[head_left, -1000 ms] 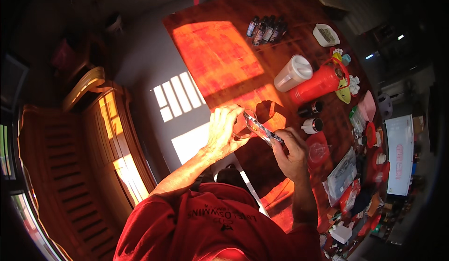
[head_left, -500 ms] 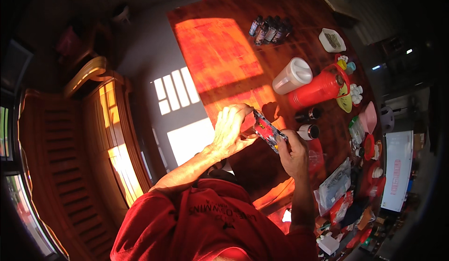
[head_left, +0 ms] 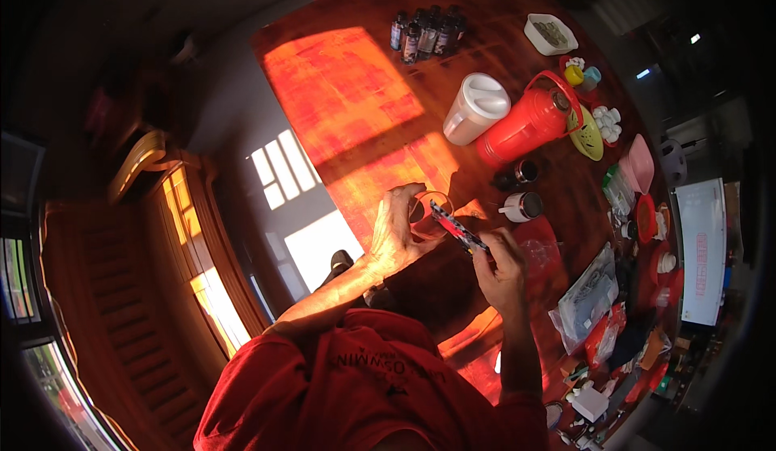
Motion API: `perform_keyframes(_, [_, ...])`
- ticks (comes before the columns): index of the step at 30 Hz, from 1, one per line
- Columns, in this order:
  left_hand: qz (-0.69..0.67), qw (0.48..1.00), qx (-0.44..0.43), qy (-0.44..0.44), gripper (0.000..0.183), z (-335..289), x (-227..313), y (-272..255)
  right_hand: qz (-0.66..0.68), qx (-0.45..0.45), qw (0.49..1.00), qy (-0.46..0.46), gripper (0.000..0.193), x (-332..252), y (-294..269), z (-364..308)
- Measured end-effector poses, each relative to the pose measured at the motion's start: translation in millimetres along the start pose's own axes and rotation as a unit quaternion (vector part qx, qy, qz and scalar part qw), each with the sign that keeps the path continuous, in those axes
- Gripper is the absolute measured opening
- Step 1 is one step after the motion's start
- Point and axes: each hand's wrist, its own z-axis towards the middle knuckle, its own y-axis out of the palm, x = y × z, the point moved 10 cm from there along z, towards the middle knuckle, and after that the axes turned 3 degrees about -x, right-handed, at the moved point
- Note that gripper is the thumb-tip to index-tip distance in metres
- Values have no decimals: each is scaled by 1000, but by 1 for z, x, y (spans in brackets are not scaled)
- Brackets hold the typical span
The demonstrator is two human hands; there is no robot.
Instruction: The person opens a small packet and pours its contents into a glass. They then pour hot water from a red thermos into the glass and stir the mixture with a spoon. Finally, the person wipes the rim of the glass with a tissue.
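Observation:
My left hand [head_left: 394, 229] is wrapped round a reddish, seemingly see-through cup [head_left: 423, 221], its round rim facing up. In my right hand [head_left: 503, 267] is a narrow red and black packet [head_left: 459, 231], pinched at its near end between thumb and fingers. The packet slants, its far end at the cup's rim; whether anything comes out of it cannot be seen. Beyond my right hand stand a white mug [head_left: 521, 207] with a dark top and a dark cup [head_left: 517, 174].
On the wooden table [head_left: 347, 87] stand a lidded white pitcher [head_left: 477, 111], a red thermos flask [head_left: 525, 128], several dark bottles [head_left: 427, 35] and a white tub [head_left: 551, 35]. Plastic bags [head_left: 586, 297] lie at the right. A wooden bench [head_left: 105, 289] stands left.
The packet has turned from showing its broad face to nearly edge-on, and the cup's rim now shows behind it. My view has shifted a little, moving the table items leftward and up.

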Motion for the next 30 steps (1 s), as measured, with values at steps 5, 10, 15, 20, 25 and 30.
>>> perform_keyframes(5, [15, 998, -59, 28, 76, 11, -2, 36, -89, -29, 995, 35, 14, 25, -2, -7])
perform_keyframes(10, [60, 991, -95, 65, 78, 25, -15, 67, -200, -19, 980, 17, 15, 39, -2, -3])
perform_keyframes(15, [51, 984, -140, 99, 75, 36, -50, 105, -159, 9, 977, 142, 12, 90, 5, -8])
perform_keyframes(20, [-12, 974, -221, 49, 63, 53, -89, 141, -185, 22, 961, 205, 15, 139, 26, -10])
perform_keyframes(25, [-56, 944, -314, 84, 67, 72, -122, 182, -210, 18, 937, 279, 20, 183, 54, -17])
perform_keyframes(30, [-58, 936, -337, 84, 73, 71, -159, 210, -243, 2, 912, 331, 20, 221, 83, -21])
